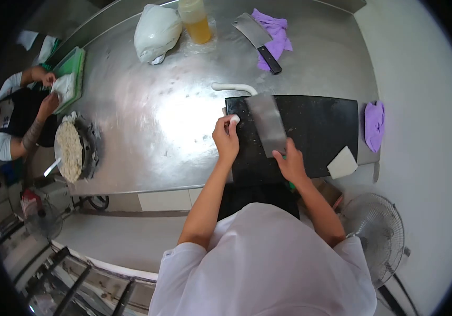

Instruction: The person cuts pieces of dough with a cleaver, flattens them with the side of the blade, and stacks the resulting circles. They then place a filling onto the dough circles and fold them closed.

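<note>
My right hand (291, 161) grips a broad cleaver (269, 129), its blade slightly blurred above the black board (318, 126). At the board's left edge, my left hand (226, 139) is closed in a pinch on a small white piece of dough (235, 119). A white dough rope (232, 86) lies on the steel just beyond the board, its right end next to the blade's far corner. The cleaver's handle is mostly hidden in my right hand. On the board's near right corner rests a flat white scraper (343, 163).
A second cleaver (252, 30) lies on a purple cloth (276, 31); another purple cloth (374, 126) is right of the board. A white bag (157, 32) and an oil bottle (195, 23) stand at the back. A co-worker (23, 113) works left, beside a filling bowl (71, 150).
</note>
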A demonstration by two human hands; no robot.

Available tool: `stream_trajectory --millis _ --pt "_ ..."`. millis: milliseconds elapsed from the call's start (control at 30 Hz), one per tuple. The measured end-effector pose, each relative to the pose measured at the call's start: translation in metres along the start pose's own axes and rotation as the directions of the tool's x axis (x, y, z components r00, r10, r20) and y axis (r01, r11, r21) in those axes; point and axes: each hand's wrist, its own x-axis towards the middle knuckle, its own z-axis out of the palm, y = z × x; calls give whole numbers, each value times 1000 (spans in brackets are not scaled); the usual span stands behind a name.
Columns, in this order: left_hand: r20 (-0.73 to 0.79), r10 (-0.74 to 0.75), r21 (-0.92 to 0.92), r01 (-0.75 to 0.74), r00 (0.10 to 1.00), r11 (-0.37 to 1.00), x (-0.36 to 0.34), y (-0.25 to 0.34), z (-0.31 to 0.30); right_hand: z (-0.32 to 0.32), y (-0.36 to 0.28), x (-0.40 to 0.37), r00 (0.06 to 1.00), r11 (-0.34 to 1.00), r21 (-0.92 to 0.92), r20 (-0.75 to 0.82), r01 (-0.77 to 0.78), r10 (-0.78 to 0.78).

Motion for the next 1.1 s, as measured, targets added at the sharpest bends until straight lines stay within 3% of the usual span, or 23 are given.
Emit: stream_trajectory --millis 33,133,200,233,300,333,400,433,467,533,567,633,667,733,867,933,967,1000,1033,1067,1100 --pt "21 5 0 -5 1000 1000 -7 -3 -8 -2 -7 -18 988 992 32 -91 -123 126" --pt "221 -39 -52 52 975 997 -19 -2 -23 3 18 -73 916 977 150 -350 -152 196" --pt "413 -10 -79 46 911 996 -26 22 -24 14 48 -116 809 907 335 -440 -254 390" --pt "455 -8 -83 51 890 995 -29 33 -22 16 39 -131 781 898 343 -465 -276 418" --pt "680 320 -131 -321 659 938 -32 48 -10 18 20 -160 645 798 485 -489 -358 587" --pt "716 320 -144 -316 621 938 -37 49 -3 25 13 -172 603 778 506 -505 -373 617" --pt "865 351 -209 -377 358 902 -46 49 17 41 1 -195 501 743 594 -563 -307 657" --pt "947 295 -167 -581 131 796 -43 41 28 50 -3 -207 460 735 597 -580 -320 672" --pt "953 291 -191 -582 84 791 -43 34 37 63 -5 -221 420 718 618 -587 -320 693" --pt "999 37 -25 -794 -4 608 -39 41 56 87 -7 -240 315 677 578 -606 -456 730" --pt "999 31 -49 -798 -39 601 -39 48 67 96 -8 -248 283 659 599 -605 -455 745" --pt "966 -254 165 -887 56 432 -43 76 78 112 -18 -259 204 555 657 -534 -510 820" --pt "963 -264 161 -892 49 422 -48 74 81 118 -16 -264 195 543 670 -524 -506 829" --pt "963 -230 219 -904 140 367 -54 72 87 125 -10 -262 178 546 761 -519 -350 836" --pt "963 -243 180 -952 118 248 -53 82 96 99 20 -262 231 488 797 -431 -357 872" --pt "919 -343 -47 -917 -196 396 -44 86 104 75 43 -255 347 706 643 -616 -298 707" --pt "891 -422 79 -857 -168 509 -45 89 114 57 50 -254 356 725 605 -631 -331 689" --pt "886 -432 82 -860 -168 504 -57 82 117 37 51 -247 354 728 607 -636 -318 686" --pt "988 -145 133 -785 56 605 -75 64 120 20 57 -242 360 737 611 -644 -290 675" --pt "939 136 133 -695 317 706 -90 48 124 3 65 -236 371 750 608 -654 -261 659" --pt "927 156 138 -697 341 703 -101 35 120 -12 71 -232 381 752 606 -651 -260 656"
